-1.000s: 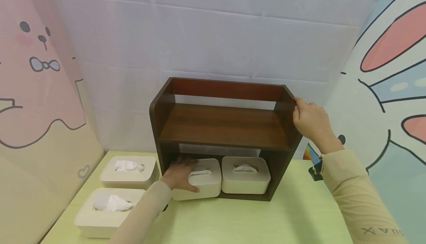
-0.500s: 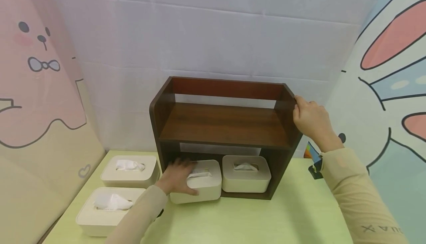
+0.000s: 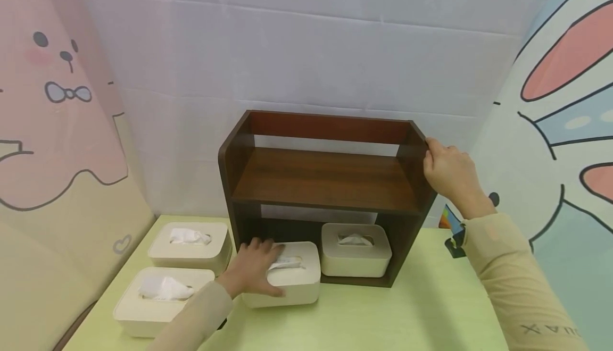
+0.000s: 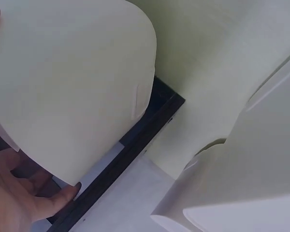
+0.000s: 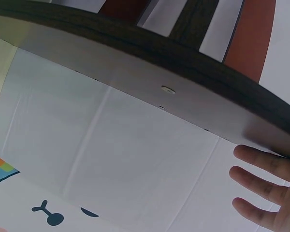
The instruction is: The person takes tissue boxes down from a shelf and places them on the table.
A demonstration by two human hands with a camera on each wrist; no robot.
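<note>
My left hand [image 3: 253,268] spans a cream tissue box [image 3: 304,291] in the head view, thumb at its front and fingers over its back. That box sits partly out of the lower left bay of a dark brown two-tier shelf [image 3: 325,181]. Close up in the left wrist view, the fingers [image 4: 58,200] curl at the edge of the box [image 4: 72,82]. At the shelf's upper right, my right hand [image 3: 450,175] holds the side panel's front edge. Several of its fingers [image 5: 261,186] show beside the panel [image 5: 135,63] in the right wrist view. Another tissue box [image 3: 354,263] stands in the lower right bay.
Left of the shelf, a rear tissue box [image 3: 189,255] and a front tissue box [image 3: 143,314] rest on the pale green table [image 3: 373,319]. A white cloth wall [image 3: 306,58] rises behind. A small dark stand [image 3: 455,247] is beyond the right forearm.
My left hand has drawn the tissue box forward, out of the lower left bay toward me. The right hand stays on the shelf's side panel.
</note>
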